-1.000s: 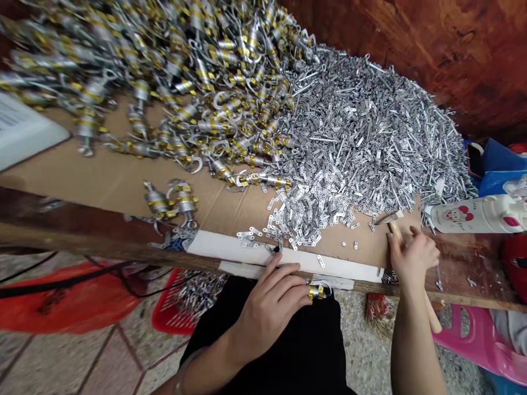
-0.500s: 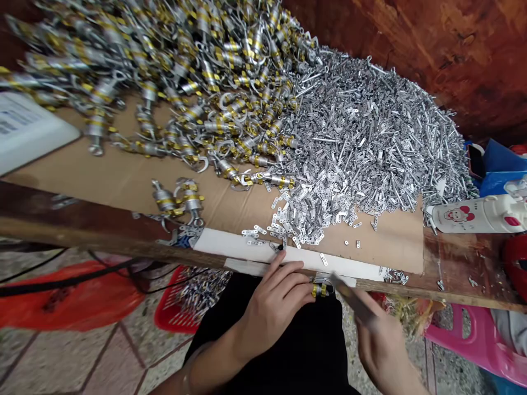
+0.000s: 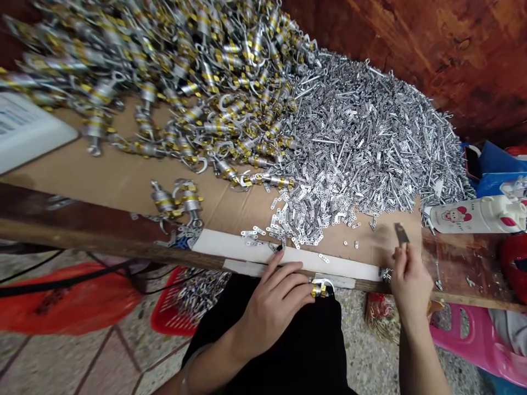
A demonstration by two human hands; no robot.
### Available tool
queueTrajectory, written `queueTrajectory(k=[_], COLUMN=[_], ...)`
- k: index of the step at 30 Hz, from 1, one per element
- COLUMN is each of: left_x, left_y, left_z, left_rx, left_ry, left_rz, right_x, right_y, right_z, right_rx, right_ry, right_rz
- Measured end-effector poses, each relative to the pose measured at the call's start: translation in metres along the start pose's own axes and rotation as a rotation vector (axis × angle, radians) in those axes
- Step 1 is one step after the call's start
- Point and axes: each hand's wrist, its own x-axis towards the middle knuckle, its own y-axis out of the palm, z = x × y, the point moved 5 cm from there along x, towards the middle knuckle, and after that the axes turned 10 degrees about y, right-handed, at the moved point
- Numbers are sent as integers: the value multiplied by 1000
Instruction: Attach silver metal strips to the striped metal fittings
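Head view shows the right hand (image 3: 409,282) back up at the table edge (image 3: 102,244), gripping a small hammer (image 3: 401,235) with its head raised over the cardboard; half a second ago it swung low beside the clasp, so a strike looks just finished. Left hand (image 3: 274,304) pinches the gold-banded clasp (image 3: 320,289) against that edge, unmoved. Loose silver plates (image 3: 349,159) lie heaped beyond the edge, finished clasps (image 3: 197,82) farther left.

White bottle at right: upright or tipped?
Tipped. The white bottle lies on its side on the table, long axis running left-right, printed label facing up.
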Motion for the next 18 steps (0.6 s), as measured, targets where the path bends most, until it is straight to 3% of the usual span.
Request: queueTrajectory(k=[4, 8, 10, 12, 14, 18], left_x=[0, -2, -3, -2, 0, 1], left_y=[2, 3, 2, -1, -4, -10], left_z=[-1, -2, -4, -5, -6, -6], left_rx=[31, 40, 29, 13, -4, -4], left_ry=[20, 55, 72, 82, 90, 97], left_rz=[16, -7, -20, -23, -12, 5], right_x=[45, 40, 20, -7, -30, -49], right_y=[20, 15, 7, 6, 6, 2], right_z=[-17, 4, 33, 70, 96, 111], right_rx=[-112, -12, 148, 319, 345, 382], right_ry=[-55, -56, -158, -362, -448, -464], right_rz=[-182, -242, -137, 162, 353, 459])
